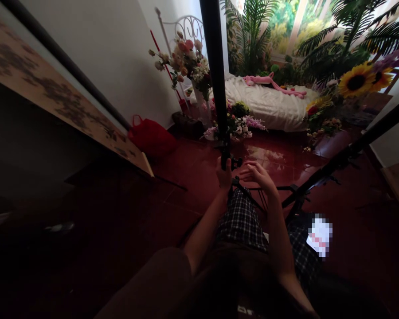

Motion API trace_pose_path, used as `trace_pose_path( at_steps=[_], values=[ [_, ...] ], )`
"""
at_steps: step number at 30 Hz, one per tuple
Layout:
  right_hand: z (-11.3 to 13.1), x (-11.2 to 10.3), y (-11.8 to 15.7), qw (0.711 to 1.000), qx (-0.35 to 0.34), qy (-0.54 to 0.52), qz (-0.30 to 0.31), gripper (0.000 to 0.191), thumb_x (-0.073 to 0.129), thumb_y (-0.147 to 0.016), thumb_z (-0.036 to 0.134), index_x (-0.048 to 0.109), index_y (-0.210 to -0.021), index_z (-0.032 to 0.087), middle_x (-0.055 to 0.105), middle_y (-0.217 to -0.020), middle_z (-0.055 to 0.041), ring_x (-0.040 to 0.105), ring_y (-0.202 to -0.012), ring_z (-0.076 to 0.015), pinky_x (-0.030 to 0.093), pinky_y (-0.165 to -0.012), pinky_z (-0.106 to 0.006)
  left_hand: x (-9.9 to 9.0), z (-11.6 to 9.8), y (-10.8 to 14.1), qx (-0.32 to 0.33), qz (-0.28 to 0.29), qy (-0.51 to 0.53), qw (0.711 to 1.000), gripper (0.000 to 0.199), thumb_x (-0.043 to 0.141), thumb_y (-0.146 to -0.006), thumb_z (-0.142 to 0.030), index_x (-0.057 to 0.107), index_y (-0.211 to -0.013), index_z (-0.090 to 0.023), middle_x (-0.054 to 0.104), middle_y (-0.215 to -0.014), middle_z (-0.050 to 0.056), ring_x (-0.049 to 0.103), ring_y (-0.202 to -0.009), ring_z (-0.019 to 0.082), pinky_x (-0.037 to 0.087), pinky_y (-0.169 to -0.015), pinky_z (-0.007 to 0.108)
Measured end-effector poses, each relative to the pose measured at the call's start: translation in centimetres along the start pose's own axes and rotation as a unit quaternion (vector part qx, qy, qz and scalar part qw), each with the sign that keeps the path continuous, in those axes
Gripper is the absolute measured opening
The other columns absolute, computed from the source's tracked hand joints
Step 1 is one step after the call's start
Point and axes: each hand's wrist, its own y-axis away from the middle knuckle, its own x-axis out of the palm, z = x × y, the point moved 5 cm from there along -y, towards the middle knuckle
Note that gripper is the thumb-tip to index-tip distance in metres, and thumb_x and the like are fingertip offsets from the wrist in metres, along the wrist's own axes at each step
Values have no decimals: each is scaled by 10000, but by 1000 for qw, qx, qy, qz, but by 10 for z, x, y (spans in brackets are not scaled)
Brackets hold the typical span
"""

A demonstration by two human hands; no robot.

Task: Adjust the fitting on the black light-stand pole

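Observation:
A black tripod stand rises in front of me, its upper end running out of the picture. My left hand is wrapped round its pole, thumb up, just beside a black clamp knob. To the right of that knob is my right hand, with its fingers stretched out and apart and nothing held in them. The stand's spread legs are partly hidden by my checked trousers.
A second black stand slants across the right. A red bag sits on the floor by a leaning patterned panel. Flowers and a white-covered bed lie beyond. A lit, pixelated screen is near my right leg.

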Motion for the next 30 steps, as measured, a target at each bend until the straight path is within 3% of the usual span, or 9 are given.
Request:
trace_pose_path(
  at_steps=[3, 5, 8, 12, 16, 21, 25, 27, 30],
  values=[
    [-2, -53, 41, 998, 0, 17, -54, 460, 724, -763, 556, 578, -1045, 224, 755, -900, -47, 747, -771, -174, 587, -694, -290, -14, 23, 56, 1, -74, -34, 997, 415, 518, -914, -497, 512, -1201, -198, 577, -1220, 121, 585, -1112, 202, 466, -953, 329],
    [-6, -92, 69, 993, 2, 17, -119, 487, 741, -739, 570, 594, -1041, 218, 763, -897, -53, 750, -782, -180, 589, -734, -306, -19, 43, 100, -22, -99, -77, 992, 342, 520, -916, -435, 510, -1153, -188, 551, -1177, 127, 569, -1092, 212, 455, -980, 371],
    [-9, -145, 105, 970, -26, -12, -242, 507, 765, -703, 578, 608, -1031, 224, 771, -874, -38, 753, -773, -180, 593, -729, -299, -2, 63, 150, -37, 22, -83, 996, 243, 548, -891, -375, 538, -1050, -191, 565, -1033, 87, 583, -915, 190, 499, -871, 372],
    [-7, -190, 140, 919, -83, -52, -381, 478, 795, -666, 549, 611, -959, 219, 768, -803, -19, 746, -713, -176, 588, -644, -273, 46, 47, 168, -7, 188, -39, 981, 183, 547, -896, -322, 558, -1017, -185, 603, -963, 65, 598, -865, 168, 507, -832, 349],
    [-8, -208, 156, 889, -110, -71, -439, 446, 791, -669, 516, 610, -933, 206, 753, -748, -7, 724, -644, -154, 566, -594, -251, 101, 4, 159, 21, 268, 24, 963, 188, 527, -928, -342, 548, -1025, -183, 627, -947, 61, 613, -851, 154, 510, -824, 331],
    [-12, -218, 161, 872, -111, -73, -471, 444, 722, -719, 567, 601, -943, 204, 734, -729, -1, 705, -615, -140, 525, -552, -228, 166, -59, 147, 125, 319, 103, 934, 281, 529, -936, -428, 554, -1084, -190, 629, -1053, 90, 605, -1000, 181, 493, -924, 359],
    [-14, -223, 165, 863, -100, -98, -486, 437, 733, -700, 580, 604, -925, 229, 728, -761, -5, 691, -657, -159, 520, -561, -247, 219, -88, 144, 135, 375, 171, 901, 429, 482, -941, -531, 507, -1222, -207, 603, -1208, 124, 613, -1081, 186, 499, -935, 341],
    [-15, -222, 167, 871, -99, -146, -459, 408, 737, -705, 580, 604, -905, 251, 717, -783, -4, 677, -686, -165, 509, -552, -249, 247, -93, 151, 115, 440, 201, 868, 473, 429, -949, -571, 483, -1242, -203, 641, -1122, 110, 654, -937, 165, 527, -802, 300],
    [-5, -211, 165, 920, -118, -218, -304, 394, 598, -813, 652, 609, -922, 274, 685, -819, -9, 621, -686, -144, 461, -492, -224, 276, -90, 162, 77, 486, 201, 847, 465, 404, -952, -589, 500, -1175, -193, 657, -866, 38, 610, -650, 121, 474, -604, 243]
  ],
)
